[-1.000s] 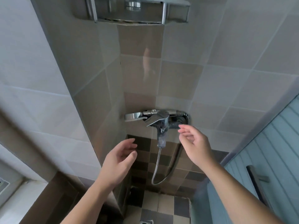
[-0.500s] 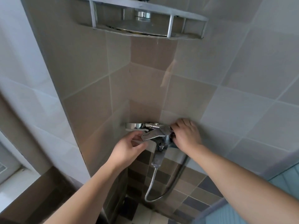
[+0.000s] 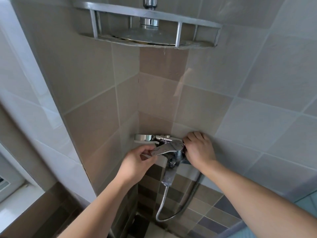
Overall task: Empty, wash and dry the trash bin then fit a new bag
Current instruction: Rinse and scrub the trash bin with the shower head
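Note:
A chrome shower mixer tap is fixed to the tiled wall in the corner. Its flat lever handle points left toward me. My left hand pinches the tip of that lever between thumb and fingers. My right hand curls round the right end of the tap body, against the wall. A metal shower hose hangs from the tap's underside and loops down. No trash bin or bag is in view.
A metal corner shelf hangs on the wall high above the tap, with a chrome pipe passing through it. A white window ledge lies at the lower left. Dark and light floor tiles show below.
Both hands rose from open in the air to the tap. The left hand took the lever tip and the right hand closed on the tap's right end. The view tilted upward.

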